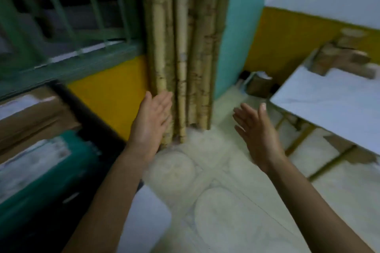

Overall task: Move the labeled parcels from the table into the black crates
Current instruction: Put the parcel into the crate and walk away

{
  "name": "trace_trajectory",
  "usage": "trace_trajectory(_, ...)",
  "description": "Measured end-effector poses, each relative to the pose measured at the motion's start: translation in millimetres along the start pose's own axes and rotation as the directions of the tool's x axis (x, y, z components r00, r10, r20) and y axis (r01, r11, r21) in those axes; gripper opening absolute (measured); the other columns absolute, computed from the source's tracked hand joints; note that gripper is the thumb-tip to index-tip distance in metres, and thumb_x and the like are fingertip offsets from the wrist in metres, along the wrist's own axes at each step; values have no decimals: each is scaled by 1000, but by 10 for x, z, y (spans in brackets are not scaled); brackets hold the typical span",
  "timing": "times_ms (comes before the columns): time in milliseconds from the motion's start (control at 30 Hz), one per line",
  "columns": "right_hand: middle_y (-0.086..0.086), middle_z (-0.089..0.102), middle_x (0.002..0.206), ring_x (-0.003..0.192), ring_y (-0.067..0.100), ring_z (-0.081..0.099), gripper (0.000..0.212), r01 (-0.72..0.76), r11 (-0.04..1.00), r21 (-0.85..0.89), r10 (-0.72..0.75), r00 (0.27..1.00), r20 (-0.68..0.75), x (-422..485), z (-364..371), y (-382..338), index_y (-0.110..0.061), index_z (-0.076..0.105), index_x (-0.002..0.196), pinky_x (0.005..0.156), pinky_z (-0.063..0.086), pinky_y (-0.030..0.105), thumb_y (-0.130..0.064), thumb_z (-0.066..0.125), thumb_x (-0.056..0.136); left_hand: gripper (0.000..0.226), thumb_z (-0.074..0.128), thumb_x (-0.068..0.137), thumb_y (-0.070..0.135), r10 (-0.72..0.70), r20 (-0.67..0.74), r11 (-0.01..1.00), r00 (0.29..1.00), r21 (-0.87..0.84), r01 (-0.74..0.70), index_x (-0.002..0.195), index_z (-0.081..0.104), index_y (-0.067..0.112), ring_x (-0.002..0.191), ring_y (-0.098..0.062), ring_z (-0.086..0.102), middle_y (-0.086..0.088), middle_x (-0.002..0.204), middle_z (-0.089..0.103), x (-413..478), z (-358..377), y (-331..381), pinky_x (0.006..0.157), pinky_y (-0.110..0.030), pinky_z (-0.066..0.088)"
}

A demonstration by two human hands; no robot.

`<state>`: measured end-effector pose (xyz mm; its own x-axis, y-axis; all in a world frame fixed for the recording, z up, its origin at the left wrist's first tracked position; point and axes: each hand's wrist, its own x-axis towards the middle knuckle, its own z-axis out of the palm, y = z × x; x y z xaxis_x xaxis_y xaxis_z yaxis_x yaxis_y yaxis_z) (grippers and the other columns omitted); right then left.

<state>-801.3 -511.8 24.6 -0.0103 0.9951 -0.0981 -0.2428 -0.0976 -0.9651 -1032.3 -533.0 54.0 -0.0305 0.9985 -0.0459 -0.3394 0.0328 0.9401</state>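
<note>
While both hands are empty, the head view blurs across a corner of the room. The left hand (151, 118) and right hand (256, 129) are spread flat, palms facing each other, over the patterned floor (216, 201) before a bundle of bamboo poles (181, 47). Labeled parcels (30, 113) sit in a black crate (82, 113) at left; more brown parcels (341, 59) lie on the white table (329, 104) at right. This looks like the trip between loads; next, turn right and grasp a parcel on the table.
</note>
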Motion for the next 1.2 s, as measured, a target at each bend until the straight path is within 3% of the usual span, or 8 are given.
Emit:
trace_trajectory(200,8,51,139,123,17,52,61,94,991,92,-58,942,-332,-465,-2235,-576,-16,42,142,100,40,34,-55,25,98,61,16,98,54,-149,208,989,967,14,149,144,36,20,133,-14,40,-2,148,42,305,2086,-870,109,-36,28)
trace_trajectory(300,8,50,142,128,19,49,61,123,988,88,-69,886,-459,-774,-3258,-801,-18,42,142,104,38,38,-56,26,98,55,22,99,51,-172,272,984,947,95,152,144,35,21,124,-8,43,0,148,42,298,3041,-1349,101,-31,30)
trace_trajectory(433,7,48,144,127,19,48,63,186,980,70,-108,792,-601,-1096,-4334,-1005,-18,40,144,104,38,38,-57,27,98,56,24,97,56,-223,389,973,894,139,183,142,38,25,125,-10,44,4,145,45,233,4090,-1857,102,-34,32)
trace_trajectory(533,8,49,144,126,19,50,63,220,972,81,-113,741,-661,-1214,-4930,-1056,-17,40,145,100,40,37,-58,28,98,59,25,95,59,-245,462,966,853,196,171,142,39,26,127,-10,44,5,145,45,227,4727,-2138,108,-37,31)
trace_trajectory(733,7,51,142,128,20,50,62,241,965,102,-93,681,-726,-1092,-5903,-1081,-19,44,142,99,40,35,-58,29,97,59,17,98,56,-283,518,958,807,200,207,141,41,23,130,-12,43,4,144,46,469,5873,-2695,105,-35,31)
trace_trajectory(933,4,50,143,128,16,48,65,267,957,115,-87,640,-763,-572,-7052,-1292,-16,45,141,104,37,36,-59,24,98,53,12,101,51,-314,550,946,773,115,303,131,50,29,130,-14,44,3,143,49,1060,7152,-3362,109,-39,30)
trace_trajectory(1200,-1,56,132,125,15,50,64,268,951,153,-43,605,-795,276,-8494,-1749,-16,42,144,108,35,37,-57,23,99,49,14,102,37,-371,561,923,740,137,359,139,44,27,134,-18,43,1,145,47,1999,8712,-3882,110,-42,29)
